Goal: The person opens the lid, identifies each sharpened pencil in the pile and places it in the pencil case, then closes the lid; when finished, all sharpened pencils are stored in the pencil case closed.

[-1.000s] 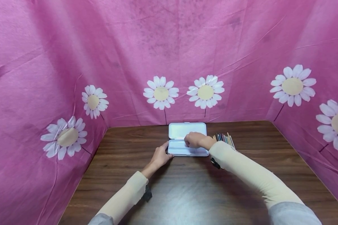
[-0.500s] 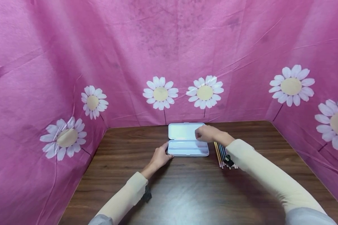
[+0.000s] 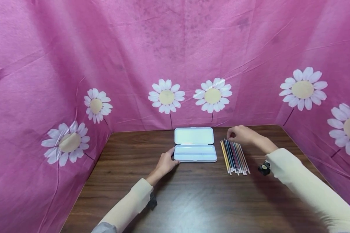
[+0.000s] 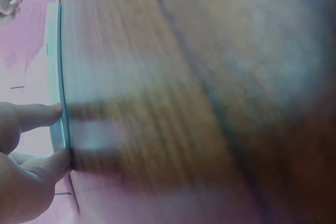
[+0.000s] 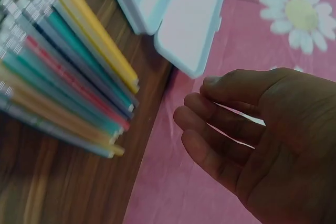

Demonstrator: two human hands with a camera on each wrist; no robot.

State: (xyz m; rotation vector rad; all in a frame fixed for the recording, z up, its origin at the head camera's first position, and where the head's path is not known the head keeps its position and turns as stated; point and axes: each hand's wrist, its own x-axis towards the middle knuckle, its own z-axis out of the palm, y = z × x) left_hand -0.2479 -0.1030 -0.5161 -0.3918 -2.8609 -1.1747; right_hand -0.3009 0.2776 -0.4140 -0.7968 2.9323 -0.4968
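A white pencil case (image 3: 193, 136) lies with its lid raised near the back of the table, its lower half divided lengthwise by a ridge. My left hand (image 3: 165, 162) holds its left end, thumb at the front corner; the left wrist view shows digits of that hand (image 4: 31, 177) against the case's edge (image 4: 54, 56). Right of the case, several pencils (image 3: 234, 158) of different colours lie side by side, eraser ends toward me. Over their far ends hovers my right hand (image 3: 241, 134), holding nothing; in the right wrist view its fingers (image 5: 218, 145) are loosely bent, apart from the pencils (image 5: 79, 61).
Beneath everything is a dark wood-grain table (image 3: 189, 197). A pink cloth (image 3: 128, 64) with printed daisies hangs behind its back edge and along both sides. Dark wrist devices (image 3: 264, 168) sit under both sleeves.
My right hand has moved right, from inside the case, past its lid, to above the pencils' far ends, uncovering the pencils. My left hand and the case have stayed put.
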